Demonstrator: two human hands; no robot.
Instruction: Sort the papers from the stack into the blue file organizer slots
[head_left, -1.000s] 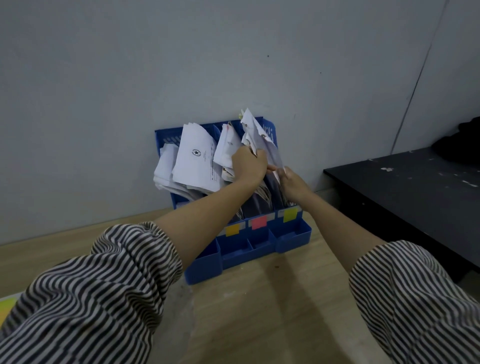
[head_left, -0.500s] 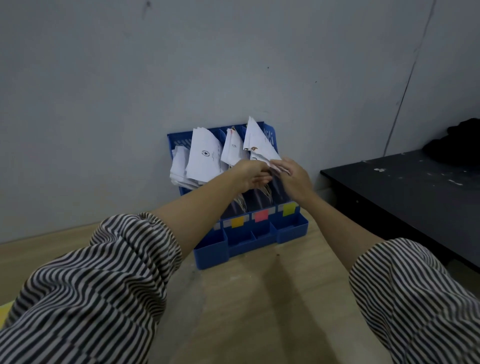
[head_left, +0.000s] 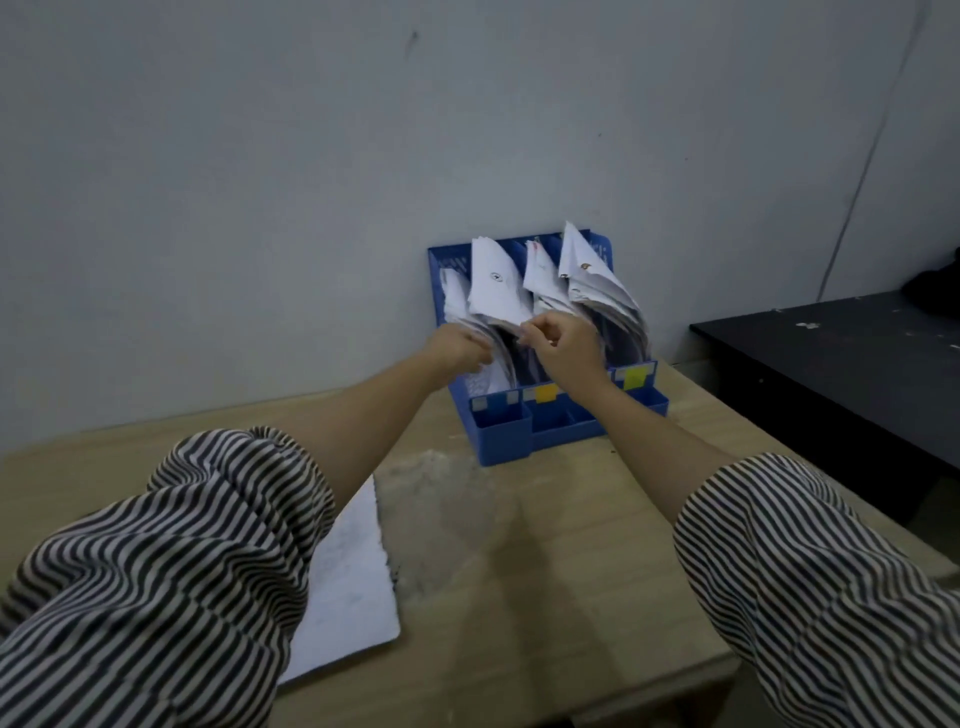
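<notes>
While my arms reach across the wooden table to the blue file organizer against the wall, both hands work at its left half. My left hand has its fingers curled into the papers in the 2 leftmost slots, gripping their lower edges as far as I can tell; the fingertips are hidden among the sheets. My right hand is curled too, thumb and forefinger pinching a sheet edge just beside the left hand, in front of the middle slots.

The remaining stack of papers lies flat on the table near me, under my left sleeve, its long axis running away from me toward the organizer. It sits well behind both hands, on my left, so I judge the left hand is the nearer one to draw back and fetch the next sheet. The slots stand upright and the filed sheets fan out and lean left, so a new sheet would have to go down from above. The rightmost slot's papers are untouched.
</notes>
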